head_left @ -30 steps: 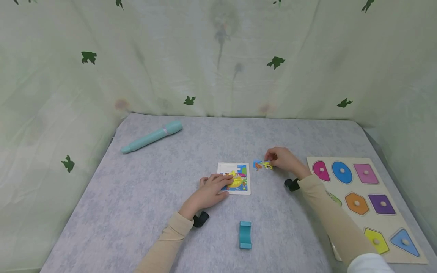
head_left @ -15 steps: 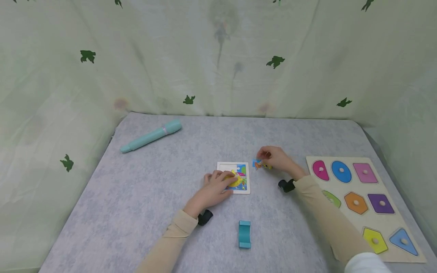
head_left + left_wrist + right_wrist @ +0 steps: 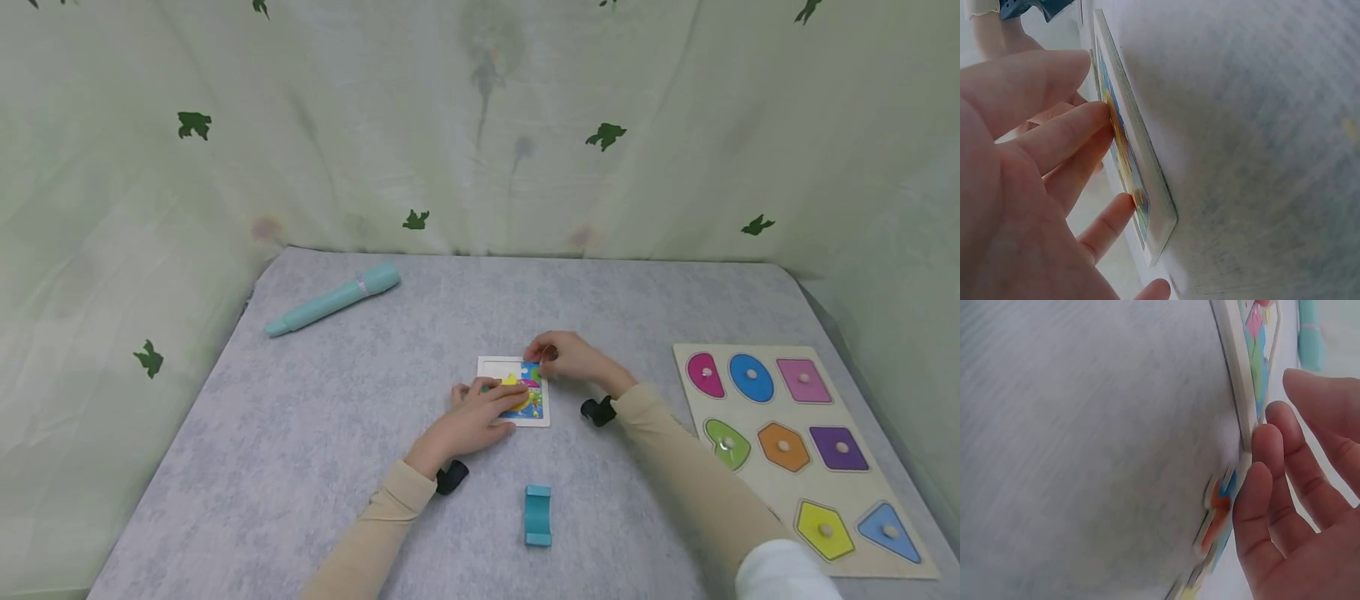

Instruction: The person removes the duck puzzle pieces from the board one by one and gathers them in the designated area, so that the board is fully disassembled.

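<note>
A small picture puzzle in a white frame (image 3: 545, 410) lies on the table, with yellow, blue and green parts showing. My left hand (image 3: 471, 417) reaches over its left side, and the fingertips touch the picture in the left wrist view. At the upper right corner of the frame is my right hand (image 3: 577, 360), bent fingers beside the edge and thumb apart from them; no piece shows in its grasp. Loose puzzle pieces (image 3: 1215, 515), orange, blue and yellow, lie on the table below the right fingers in the right wrist view. In the head view that hand hides them.
A peg board (image 3: 750, 475) with several coloured shapes lies at the right, partly under the right sleeve. A teal curved block (image 3: 537, 517) sits in front of the puzzle. A large teal pen (image 3: 333, 300) lies at the back left. Curtains stand behind the table.
My right hand has moved left from above the loose pieces to the puzzle's upper right corner. The left hand has shifted slightly right over the picture.
</note>
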Demonstrator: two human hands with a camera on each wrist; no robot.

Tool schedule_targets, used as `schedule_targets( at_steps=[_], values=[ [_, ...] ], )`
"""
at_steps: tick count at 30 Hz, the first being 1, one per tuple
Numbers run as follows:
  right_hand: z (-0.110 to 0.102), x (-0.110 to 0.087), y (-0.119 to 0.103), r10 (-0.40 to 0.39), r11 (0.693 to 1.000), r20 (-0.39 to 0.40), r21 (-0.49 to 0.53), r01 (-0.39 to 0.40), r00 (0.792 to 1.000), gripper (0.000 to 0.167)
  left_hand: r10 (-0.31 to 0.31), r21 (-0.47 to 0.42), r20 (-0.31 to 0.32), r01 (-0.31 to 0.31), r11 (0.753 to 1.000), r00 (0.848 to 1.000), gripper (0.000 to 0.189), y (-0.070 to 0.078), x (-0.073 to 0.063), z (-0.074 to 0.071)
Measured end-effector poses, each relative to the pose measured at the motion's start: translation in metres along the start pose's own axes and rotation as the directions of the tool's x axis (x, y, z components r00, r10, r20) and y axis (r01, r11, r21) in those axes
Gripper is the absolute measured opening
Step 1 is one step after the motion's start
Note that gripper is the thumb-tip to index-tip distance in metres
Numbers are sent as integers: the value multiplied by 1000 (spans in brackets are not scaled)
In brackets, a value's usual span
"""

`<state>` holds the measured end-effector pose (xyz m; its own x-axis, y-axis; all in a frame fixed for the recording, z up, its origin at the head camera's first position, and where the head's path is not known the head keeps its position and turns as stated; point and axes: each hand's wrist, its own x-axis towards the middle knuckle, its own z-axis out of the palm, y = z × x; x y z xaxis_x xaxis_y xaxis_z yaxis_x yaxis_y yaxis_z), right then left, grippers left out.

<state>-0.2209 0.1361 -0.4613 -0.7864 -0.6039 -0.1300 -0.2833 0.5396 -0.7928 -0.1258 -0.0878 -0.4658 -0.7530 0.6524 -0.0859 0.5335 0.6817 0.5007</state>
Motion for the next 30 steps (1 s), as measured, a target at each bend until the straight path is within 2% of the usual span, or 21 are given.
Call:
schedule_targets(
  at_steps=[4,8,14,19,27,30],
  values=[
    [4,3,-4,-30,999,12,-39,31,999,20,-5,-7,5,5,1000,1000,49,1,-1,0],
    [7,5,-6,-56,990,20,-127,58,998,17,-4,-22,4,4,1000,1000,50,1,-1,0],
    [11,7,-8,-37,975,28,-220,43,999,14,-7,-27,3,7,1000,1000,49,0,-1,1],
    [13,4,-10,-12,975,20,-221,16,1000,14,-18,-30,2,18,999,1000,48,0,-1,1],
    [16,-1,-12,-46,969,-13,-244,41,999,20,-24,-21,0,24,1000,1000,46,1,0,1],
    [17,-1,-11,-72,975,-28,-211,65,997,24,-26,-19,-2,26,999,1000,46,1,-1,0]
  ],
)
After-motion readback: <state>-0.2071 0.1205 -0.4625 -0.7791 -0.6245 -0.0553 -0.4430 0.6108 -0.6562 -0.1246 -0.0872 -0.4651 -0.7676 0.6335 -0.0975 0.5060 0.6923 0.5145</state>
